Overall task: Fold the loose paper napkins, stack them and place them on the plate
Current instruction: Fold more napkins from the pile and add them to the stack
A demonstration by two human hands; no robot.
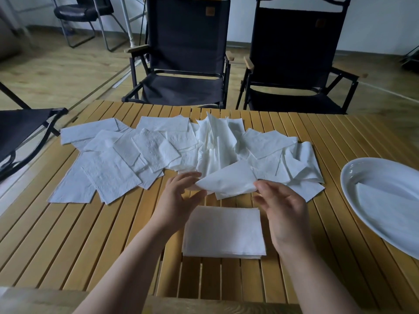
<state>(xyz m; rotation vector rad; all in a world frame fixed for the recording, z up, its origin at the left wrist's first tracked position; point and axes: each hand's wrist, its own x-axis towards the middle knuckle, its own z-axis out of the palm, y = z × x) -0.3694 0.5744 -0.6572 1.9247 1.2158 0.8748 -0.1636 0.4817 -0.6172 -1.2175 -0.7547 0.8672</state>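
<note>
Above the middle of the slatted table [90,245], we hold one napkin [226,181] in the air between both hands. Our left hand [179,200] pinches its 9 o'clock corner between thumb and curled fingers. Our right hand [283,211] pinches its 3 o'clock edge between thumb and forefinger, the other fingers loosely bent. The napkin's long axis runs from 9 to 3 o'clock, so the fold we judge to come next would carry one hand across toward the other.

At 6 o'clock from the napkin, between our forearms, lies the squared stack [224,232] of folded sheets, about equally near to both hands. Beyond the hands, from 10 to 2 o'clock, spread the loose napkins [113,168]. At 3 o'clock sits the plate [353,177], nearer our right hand, with folded white paper in it.

The frame cuts off the plate's right part. We cannot tell how many sheets the stack or the plate holds, nor whether the held napkin is creased underneath.
</note>
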